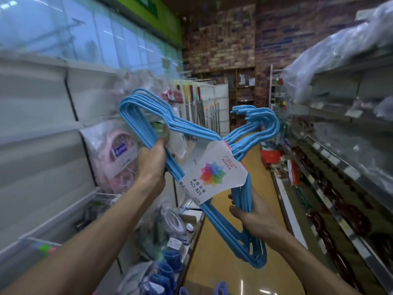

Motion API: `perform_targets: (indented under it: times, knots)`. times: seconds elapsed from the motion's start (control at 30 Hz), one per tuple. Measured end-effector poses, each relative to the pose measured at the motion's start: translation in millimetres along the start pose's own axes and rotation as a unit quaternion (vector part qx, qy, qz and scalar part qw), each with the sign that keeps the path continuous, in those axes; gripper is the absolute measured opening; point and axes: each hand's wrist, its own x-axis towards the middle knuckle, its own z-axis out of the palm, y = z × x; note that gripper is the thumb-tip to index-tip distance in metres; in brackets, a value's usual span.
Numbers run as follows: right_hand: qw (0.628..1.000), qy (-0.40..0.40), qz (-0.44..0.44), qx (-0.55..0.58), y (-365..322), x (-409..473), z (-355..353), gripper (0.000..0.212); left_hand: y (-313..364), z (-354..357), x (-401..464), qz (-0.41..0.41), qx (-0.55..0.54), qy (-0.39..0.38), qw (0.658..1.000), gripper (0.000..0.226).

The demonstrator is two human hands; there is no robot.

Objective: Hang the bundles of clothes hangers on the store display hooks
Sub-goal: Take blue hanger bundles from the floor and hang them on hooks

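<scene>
A bundle of light-blue clothes hangers [146,111] fills the middle of the view, turned on its side with the hook ends [257,116] pointing right. A white paper label [214,173] with a coloured flower wraps its middle. My left hand [154,160] grips the bundle's upper left part. My right hand [248,213] holds its lower right part from beneath. Display hooks on the white slat wall [38,128] at left are blurred and hard to make out.
Packaged pink round goods [119,154] hang on the left wall. Wire baskets and blue items [168,265] sit low on the left. Shelves with dark dishes [348,211] line the right. A yellow-floored aisle [240,235] runs ahead to a brick wall.
</scene>
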Motion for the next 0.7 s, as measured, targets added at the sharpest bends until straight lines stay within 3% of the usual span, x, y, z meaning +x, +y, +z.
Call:
perform_targets:
  times: [0.23,0.37,0.7]
  knots:
    - [0.999,-0.003,-0.025,0.022,-101.7,-11.7,37.8,0.046,109.1,-67.4,-32.8,0.059,0.029,0.043,0.997,0.014]
    - [0.999,-0.024,-0.042,0.020,-144.4,-18.0,63.5,0.029,152.7,-102.7,-54.4,0.090,0.030,0.083,0.992,0.012]
    - [0.985,-0.137,-0.103,0.033,-215.4,-22.8,122.0,0.025,217.4,-178.2,-105.8,0.108,0.024,0.212,0.971,0.012]
